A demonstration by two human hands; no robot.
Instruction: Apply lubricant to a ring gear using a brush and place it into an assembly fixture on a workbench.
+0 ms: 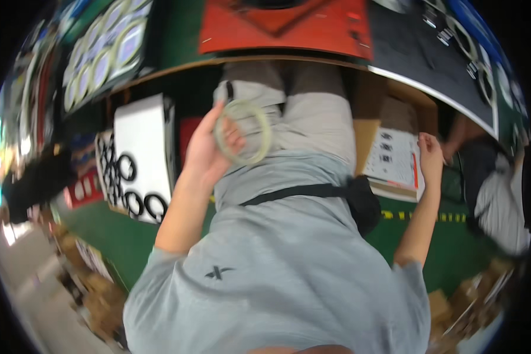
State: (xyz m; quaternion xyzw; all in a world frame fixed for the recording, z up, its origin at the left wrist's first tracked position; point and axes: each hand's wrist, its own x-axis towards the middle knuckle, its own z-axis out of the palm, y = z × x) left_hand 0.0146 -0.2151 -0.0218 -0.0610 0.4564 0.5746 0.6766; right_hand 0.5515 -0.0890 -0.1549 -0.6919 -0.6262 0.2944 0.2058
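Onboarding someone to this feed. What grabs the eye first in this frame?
First, the pale translucent ring held up in the left hand, centre frame over the grey shirt. Next, the right hand touching the edge of a printed white sheet lying in a cardboard box at right. At left, black rings lie by a white box.

grey short-sleeved t-shirt (289, 277), small dark cross mark on its chest, black strap (289, 192) above the mark, black pouch (363, 203), beige trousers (312, 121), bare forearms
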